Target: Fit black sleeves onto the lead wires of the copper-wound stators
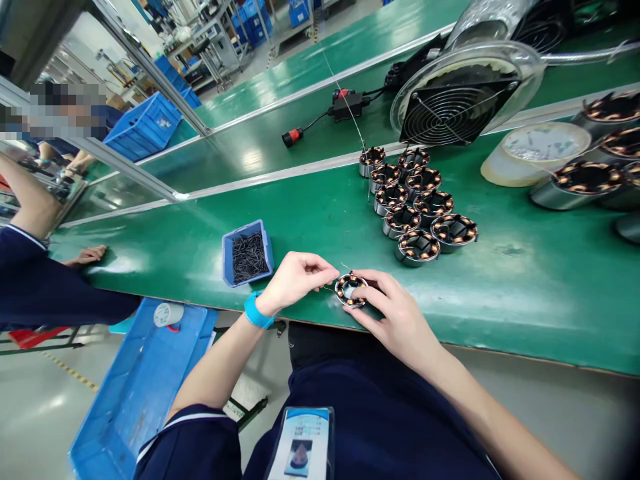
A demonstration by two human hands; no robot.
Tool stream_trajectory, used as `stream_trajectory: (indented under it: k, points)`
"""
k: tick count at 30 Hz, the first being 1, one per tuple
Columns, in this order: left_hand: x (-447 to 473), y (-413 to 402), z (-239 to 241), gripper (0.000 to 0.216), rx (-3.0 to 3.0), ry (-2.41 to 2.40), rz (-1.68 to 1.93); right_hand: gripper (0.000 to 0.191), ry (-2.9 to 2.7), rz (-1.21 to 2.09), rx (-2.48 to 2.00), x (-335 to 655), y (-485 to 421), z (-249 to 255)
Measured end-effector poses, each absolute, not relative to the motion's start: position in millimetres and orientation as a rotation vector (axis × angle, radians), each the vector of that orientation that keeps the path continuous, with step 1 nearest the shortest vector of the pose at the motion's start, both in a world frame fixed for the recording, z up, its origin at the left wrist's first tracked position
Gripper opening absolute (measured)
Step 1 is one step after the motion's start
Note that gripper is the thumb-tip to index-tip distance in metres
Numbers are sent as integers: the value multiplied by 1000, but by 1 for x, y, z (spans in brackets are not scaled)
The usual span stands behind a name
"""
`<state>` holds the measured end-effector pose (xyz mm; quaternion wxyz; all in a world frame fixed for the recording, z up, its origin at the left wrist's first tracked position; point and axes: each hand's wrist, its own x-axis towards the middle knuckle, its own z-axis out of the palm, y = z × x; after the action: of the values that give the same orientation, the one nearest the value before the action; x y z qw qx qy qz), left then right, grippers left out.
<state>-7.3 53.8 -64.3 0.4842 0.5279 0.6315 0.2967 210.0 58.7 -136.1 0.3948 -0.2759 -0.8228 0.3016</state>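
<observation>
A round motor stator (345, 283) with copper windings rests near the front edge of the green bench. Around its right side, the fingers of my right hand (395, 313) are closed, with a fingertip over the centre opening. My left hand (300, 280), wearing a blue wristband, pinches at the stator's left side, where a thin wire sticks out. What exactly lies between those fingertips is too small to make out. Left of my left hand stands a small blue bin (225, 257) of short black tubes (249, 257).
Several stators (417, 248) stand in two rows beyond my right hand, and more stators (583, 187) sit at the far right beside a tape roll (545, 143). A fan (440, 117) stands behind. A co-worker's hand (90, 255) rests at the left above a blue crate (135, 393).
</observation>
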Motion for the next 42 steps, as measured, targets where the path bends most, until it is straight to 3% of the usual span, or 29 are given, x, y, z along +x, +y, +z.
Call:
stream_trajectory:
  k: [7,16,23,30,42]
  points:
    - [-13,52,-54,40,1432,1612,735,4,-2104,783,-711,211,58,-138]
    - [-11,55,-36,38,1678,1603,492,5,-2109,777,-705,211,58,-137]
    - [-9,60,-54,42,1342,1352,541,4,-2086,785,-706,211,59,-136]
    - [-19,44,-50,51,1287,1502,578,5,-2104,780,-701,211,59,-138]
    - [-4,35,-84,42,818,1103,783,5,-2107,748,-689,213,59,-139]
